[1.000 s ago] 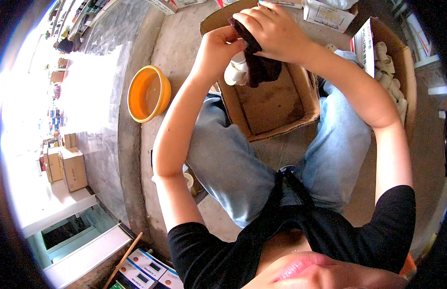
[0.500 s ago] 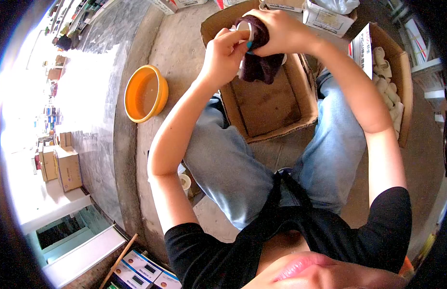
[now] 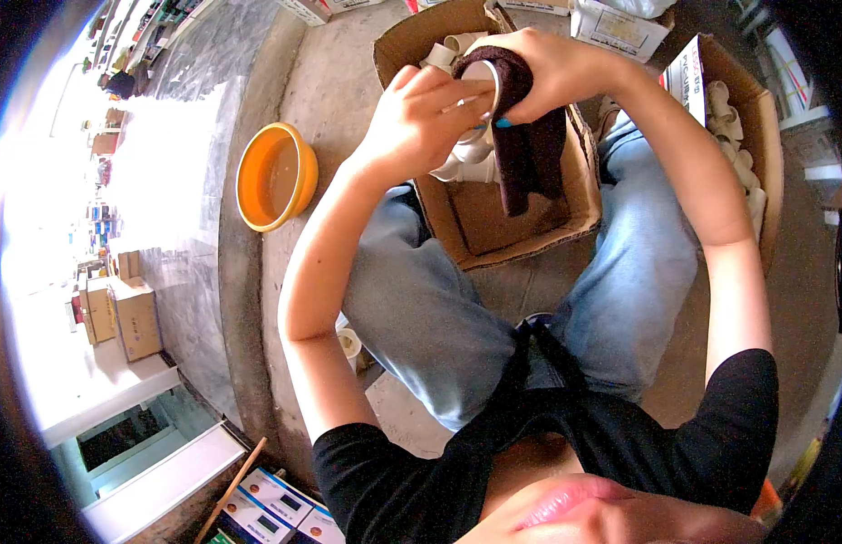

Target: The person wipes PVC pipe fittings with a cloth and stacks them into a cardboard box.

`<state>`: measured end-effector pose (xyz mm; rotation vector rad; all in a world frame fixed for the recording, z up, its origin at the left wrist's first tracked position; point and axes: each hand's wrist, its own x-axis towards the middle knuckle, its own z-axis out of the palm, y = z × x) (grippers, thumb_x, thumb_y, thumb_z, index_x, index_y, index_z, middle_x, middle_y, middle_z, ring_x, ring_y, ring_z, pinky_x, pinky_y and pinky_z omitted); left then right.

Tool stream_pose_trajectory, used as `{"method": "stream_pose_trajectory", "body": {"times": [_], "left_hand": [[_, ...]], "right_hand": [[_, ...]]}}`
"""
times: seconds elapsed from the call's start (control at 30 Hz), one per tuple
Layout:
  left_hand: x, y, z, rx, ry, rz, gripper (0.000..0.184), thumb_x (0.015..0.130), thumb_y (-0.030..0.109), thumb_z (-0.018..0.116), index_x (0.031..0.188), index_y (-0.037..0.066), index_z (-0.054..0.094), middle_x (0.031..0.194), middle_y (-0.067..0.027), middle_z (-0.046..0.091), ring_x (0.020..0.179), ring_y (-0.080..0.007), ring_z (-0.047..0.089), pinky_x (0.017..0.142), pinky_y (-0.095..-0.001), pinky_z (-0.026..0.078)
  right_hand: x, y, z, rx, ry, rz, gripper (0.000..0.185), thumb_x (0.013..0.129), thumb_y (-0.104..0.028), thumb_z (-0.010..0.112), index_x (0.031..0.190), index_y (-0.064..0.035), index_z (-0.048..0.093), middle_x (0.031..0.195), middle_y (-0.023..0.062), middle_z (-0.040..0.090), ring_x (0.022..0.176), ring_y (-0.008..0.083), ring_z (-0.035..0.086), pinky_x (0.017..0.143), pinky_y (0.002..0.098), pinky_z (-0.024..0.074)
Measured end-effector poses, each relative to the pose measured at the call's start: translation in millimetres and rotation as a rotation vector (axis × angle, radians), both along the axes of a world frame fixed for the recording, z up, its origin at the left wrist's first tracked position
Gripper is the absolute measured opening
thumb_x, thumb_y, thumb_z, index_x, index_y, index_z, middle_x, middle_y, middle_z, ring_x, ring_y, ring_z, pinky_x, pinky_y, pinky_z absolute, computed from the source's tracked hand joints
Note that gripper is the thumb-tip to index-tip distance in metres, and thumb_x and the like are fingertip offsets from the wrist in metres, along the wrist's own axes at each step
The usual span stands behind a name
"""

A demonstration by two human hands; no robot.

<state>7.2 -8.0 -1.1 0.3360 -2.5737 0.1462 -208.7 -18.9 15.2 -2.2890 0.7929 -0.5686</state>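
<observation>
A white pipe fitting (image 3: 481, 72), its round opening towards the camera, is held above a cardboard box (image 3: 580, 195). My right hand (image 3: 557, 74) is wrapped round it through a dark brown cloth (image 3: 528, 163), whose loose end hangs over the box. At the opening, my left hand (image 3: 419, 122) grips the near side of the fitting, with fingers reaching into the ring. Several white fittings (image 3: 471, 170) lie in the box below and behind my hands. The fitting's far part is hidden by the cloth and hands.
An orange basin (image 3: 278, 177) stands on the floor at left. At right is a box (image 3: 773, 136) of pale fittings. White cartons (image 3: 620, 27) stand beyond the front box. A white cup-like piece (image 3: 348, 344) is beside my left leg, and a wooden stick (image 3: 231, 490) lies at lower left.
Both hands, the cloth and the fitting have come slightly nearer my body. The fitting's opening has turned into view, and the cloth hangs lower. More fittings in the box are uncovered.
</observation>
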Motion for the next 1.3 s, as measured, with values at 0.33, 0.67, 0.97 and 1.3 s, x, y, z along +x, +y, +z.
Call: {"method": "stream_pose_trajectory", "body": {"times": [0.33, 0.67, 0.97, 1.3], "left_hand": [[-17.5, -3.6, 1.0, 1.142, 0.595, 0.304, 0.016, 0.079, 0.01, 0.06, 0.091, 0.0, 0.063, 0.069, 0.0012, 0.055, 0.061, -0.0033, 0.045, 0.055, -0.0185, 0.036], [-22.1, -7.0, -1.9, 1.176, 0.552, 0.347, 0.01, 0.074, 0.006, 0.062, 0.082, 0.0, 0.062, 0.068, 0.0013, 0.055, 0.062, -0.004, 0.046, 0.055, -0.0193, 0.037], [-13.7, -12.2, -14.4, 1.156, 0.449, 0.306, 0.009, 0.073, 0.006, 0.062, 0.078, 0.0, 0.057, 0.065, 0.0001, 0.052, 0.06, -0.0057, 0.044, 0.055, -0.0219, 0.037], [-9.8, -3.8, -2.3, 0.563, 0.402, 0.126, 0.011, 0.069, 0.001, 0.06, 0.077, -0.002, 0.053, 0.071, -0.0114, 0.049, 0.069, -0.0271, 0.046, 0.062, -0.0341, 0.039]], "right_hand": [[12.8, 9.0, 1.2, -0.989, 0.163, -0.275, 0.053, 0.067, -0.034, 0.062, 0.105, 0.0013, 0.052, 0.095, 0.0125, 0.056, 0.09, 0.0256, 0.056, 0.095, 0.0483, 0.0342], [19.7, 11.6, -1.0, -1.223, 0.22, -0.393, 0.034, 0.074, -0.019, 0.051, 0.102, 0.0009, 0.054, 0.09, 0.0091, 0.056, 0.089, 0.021, 0.055, 0.093, 0.047, 0.0365], [27.0, 16.9, -10.4, -1.194, 0.2, -0.413, 0.034, 0.075, -0.017, 0.05, 0.105, 0.0005, 0.052, 0.092, 0.0098, 0.055, 0.089, 0.022, 0.054, 0.093, 0.0452, 0.0364], [32.7, 25.7, 5.8, -0.862, 0.023, -0.357, 0.046, 0.065, -0.02, 0.061, 0.106, -0.0024, 0.05, 0.099, 0.0126, 0.055, 0.094, 0.0261, 0.054, 0.088, 0.0414, 0.0397]]}}
